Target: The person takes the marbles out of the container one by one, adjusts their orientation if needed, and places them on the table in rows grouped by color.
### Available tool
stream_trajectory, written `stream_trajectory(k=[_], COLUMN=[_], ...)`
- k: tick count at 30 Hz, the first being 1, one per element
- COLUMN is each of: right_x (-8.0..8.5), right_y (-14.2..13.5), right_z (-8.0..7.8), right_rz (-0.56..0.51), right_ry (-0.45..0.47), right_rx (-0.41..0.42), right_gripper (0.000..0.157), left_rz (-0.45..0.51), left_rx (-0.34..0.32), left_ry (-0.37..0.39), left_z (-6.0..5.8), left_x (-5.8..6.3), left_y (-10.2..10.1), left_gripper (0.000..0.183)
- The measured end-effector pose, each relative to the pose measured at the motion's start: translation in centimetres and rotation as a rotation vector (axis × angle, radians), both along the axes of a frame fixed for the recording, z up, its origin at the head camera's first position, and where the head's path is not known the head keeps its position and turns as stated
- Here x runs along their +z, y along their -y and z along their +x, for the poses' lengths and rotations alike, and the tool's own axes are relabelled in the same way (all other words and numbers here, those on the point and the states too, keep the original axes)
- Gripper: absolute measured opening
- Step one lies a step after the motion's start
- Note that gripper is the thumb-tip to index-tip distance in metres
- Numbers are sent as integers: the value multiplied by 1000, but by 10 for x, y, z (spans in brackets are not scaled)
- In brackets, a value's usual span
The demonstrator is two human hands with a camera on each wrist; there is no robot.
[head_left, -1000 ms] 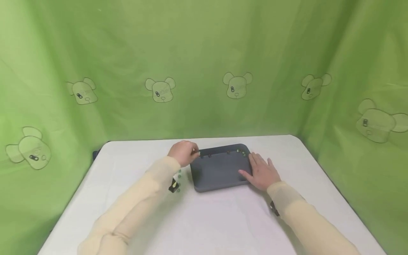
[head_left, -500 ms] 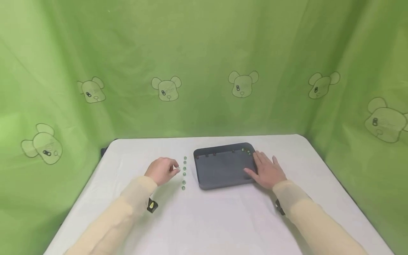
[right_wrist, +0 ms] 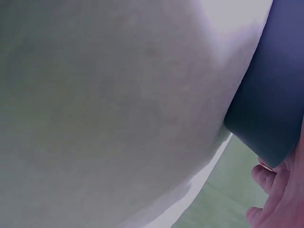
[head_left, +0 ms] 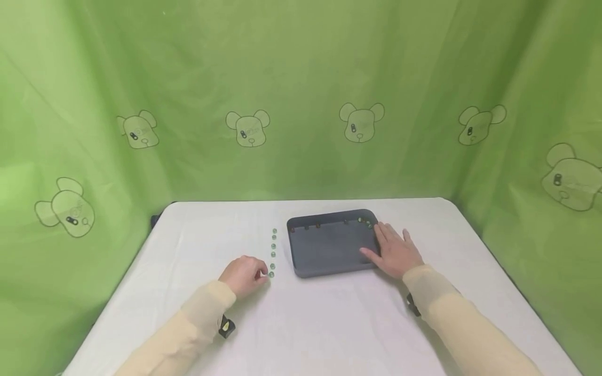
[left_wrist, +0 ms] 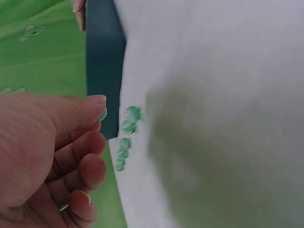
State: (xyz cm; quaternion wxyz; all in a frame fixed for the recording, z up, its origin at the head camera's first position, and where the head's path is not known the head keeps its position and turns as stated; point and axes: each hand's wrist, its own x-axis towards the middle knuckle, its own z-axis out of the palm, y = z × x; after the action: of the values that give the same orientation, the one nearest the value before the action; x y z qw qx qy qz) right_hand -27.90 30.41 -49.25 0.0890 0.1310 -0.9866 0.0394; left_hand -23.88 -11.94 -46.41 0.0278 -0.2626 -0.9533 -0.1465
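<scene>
On the far left, a bear face was printed on the green curtain, the faint marks around its eye too blurred to read. The left edge of the white table ran well apart from me. The black unit at my left wrist bore a yellowish mark, also too small to read. My left hand was loosely curled just beside the near end of a row of six green beads; the head view hid its grip, but the left wrist view showed my thumb and forefinger pinching one more bead. A strip of tabletop separated the row from the grey tray, which sat slightly turned. Only the head view showed its inside: brownish beads spaced along the far wall, and loose green beads near the far right corner. My right hand lay against the tray's right side, fingers outstretched, thumb spread over the rim; the right wrist view showed the tray's outer wall. Tabletop stretched on to the right edge.
</scene>
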Motion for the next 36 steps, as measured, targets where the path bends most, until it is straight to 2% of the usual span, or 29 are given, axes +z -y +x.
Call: stream_trajectory(k=[7,12,17,28,36], right_x=[0,1,1,0,-1], right_y=[0,0,0,0,0], right_z=[1,0,-1,-2,-2], right_rz=[-5,-5,8,19,18], right_ry=[-8,-6,13,40,18], right_rx=[-3,-10,-11,-6,-3], right_gripper=[95,96,98,99,99], left_rz=[-21,-21,-20,-16,-24], left_rx=[-27,-10,7,-3,0], left_ry=[25,17,22,33,41], left_z=[1,-2,-2,0,0], left_x=[-13,-18,-20,-22,-23], left_y=[-4,-4,-3,-6,-7], left_gripper=[9,10,10,12,13])
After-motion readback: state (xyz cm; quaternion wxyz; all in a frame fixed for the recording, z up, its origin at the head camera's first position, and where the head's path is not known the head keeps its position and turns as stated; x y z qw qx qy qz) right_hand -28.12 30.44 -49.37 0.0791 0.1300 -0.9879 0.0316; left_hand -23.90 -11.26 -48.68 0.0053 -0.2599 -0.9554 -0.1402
